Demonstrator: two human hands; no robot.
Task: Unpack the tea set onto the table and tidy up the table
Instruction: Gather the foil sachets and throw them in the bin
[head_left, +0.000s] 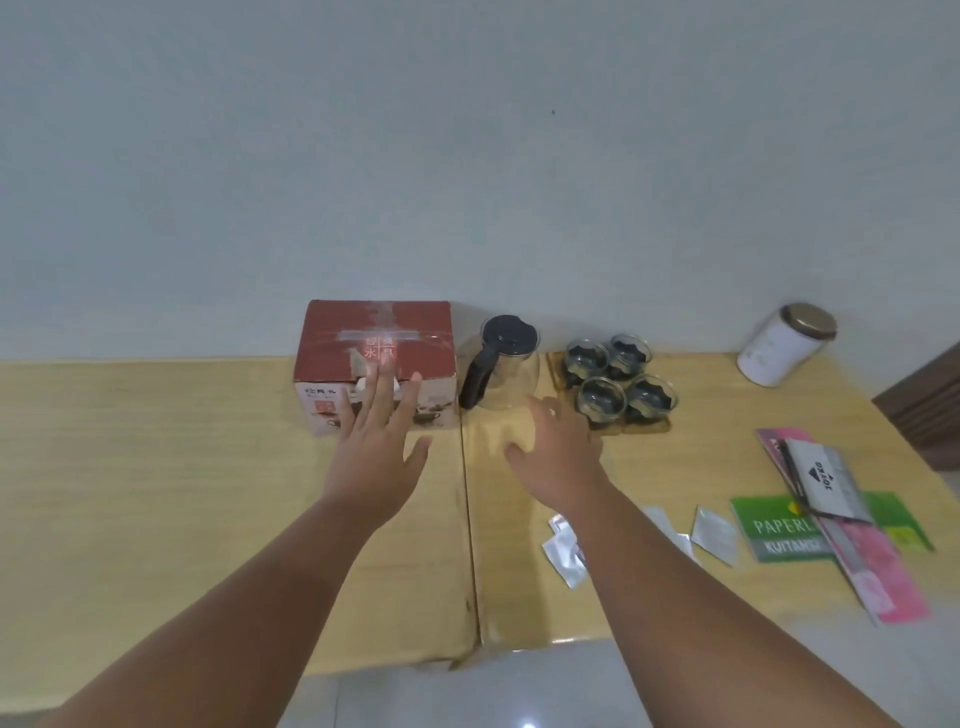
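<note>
A red and white cardboard tea-set box (332, 343) stands closed at the back of the wooden table (156, 467). Right of it is a glass teapot (506, 364) with a black lid and handle. Several small glass cups (621, 376) in black holders sit on a tray beside the pot. My left hand (379, 447) hovers open in front of the box, fingers spread. My right hand (558, 452) is open just in front of the teapot, holding nothing.
A white canister (779, 345) with a gold lid stands at the back right. A green booklet (779, 525), pink leaflets (872, 566) and a grey pouch (826, 480) lie at the right. Silver sachets (719, 532) lie near the front edge. A dark cabinet (930, 400) borders the right side.
</note>
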